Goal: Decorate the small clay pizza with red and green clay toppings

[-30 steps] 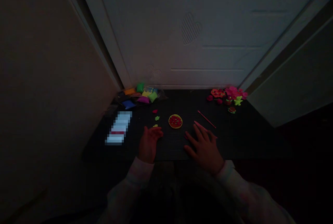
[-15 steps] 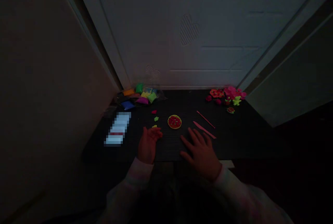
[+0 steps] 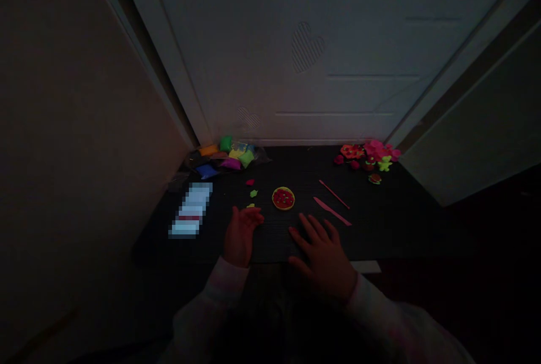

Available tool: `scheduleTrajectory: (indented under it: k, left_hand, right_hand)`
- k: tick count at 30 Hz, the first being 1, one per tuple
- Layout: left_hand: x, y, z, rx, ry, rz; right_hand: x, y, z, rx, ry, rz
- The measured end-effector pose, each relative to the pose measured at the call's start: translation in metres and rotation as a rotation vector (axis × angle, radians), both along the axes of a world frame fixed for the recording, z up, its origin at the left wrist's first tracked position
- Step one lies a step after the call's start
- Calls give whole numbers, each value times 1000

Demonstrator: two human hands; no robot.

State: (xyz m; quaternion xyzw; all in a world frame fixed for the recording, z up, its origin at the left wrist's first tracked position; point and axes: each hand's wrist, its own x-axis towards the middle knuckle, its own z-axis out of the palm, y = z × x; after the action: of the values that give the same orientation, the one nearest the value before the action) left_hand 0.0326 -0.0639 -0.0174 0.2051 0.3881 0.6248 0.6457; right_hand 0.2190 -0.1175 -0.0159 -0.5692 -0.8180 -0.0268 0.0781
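My left hand rests on its side on the dark tabletop, palm turned right, fingers loosely bent and apart; nothing shows in it. Just beyond its fingertips lies a small yellow piece, partly covered. My right hand is palm down with fingers spread near the table's front edge; whatever may be under it is hidden. Ahead, between the hands, sits a small round clay pizza, with a yellow rim and red top. A pink plastic knife lies beyond my right fingers, beside a thin pink stick.
A clear bag of coloured clay packets stands at the back left, with a pixelated bright screen in front. Small green and red pieces lie mid-table. Pink flower shapes and a tiny burger sit back right. A white door rises behind.
My right hand has slid left and towards me, uncovering the pink knife. My left hand has stayed nearly still. The view has shifted slightly.
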Motion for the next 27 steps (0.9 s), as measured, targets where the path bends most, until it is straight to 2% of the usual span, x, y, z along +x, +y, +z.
scheduleTrajectory:
  k: [4, 8, 12, 16, 21, 25, 27]
  left_hand:
    - [0, 0, -1, 4, -3, -3]
    - [0, 0, 0, 1, -7, -4]
    - [-1, -1, 0, -2, -10, -7]
    - [-1, 0, 0, -2, -6, -9]
    - [0, 0, 0, -3, -7, 1]
    - [0, -1, 1, -7, 0, 5]
    - [1, -1, 1, -8, 2, 8]
  right_hand:
    - [0, 0, 0, 26, -7, -118]
    - [-1, -2, -1, 11, -11, 1]
    - [-1, -1, -3, 60, -10, -139]
    - [-2, -1, -4, 20, -11, -25]
    - [-3, 2, -3, 46, -14, -149]
    - [-4, 2, -2, 19, -9, -46]
    - [-3, 2, -2, 28, -4, -105]
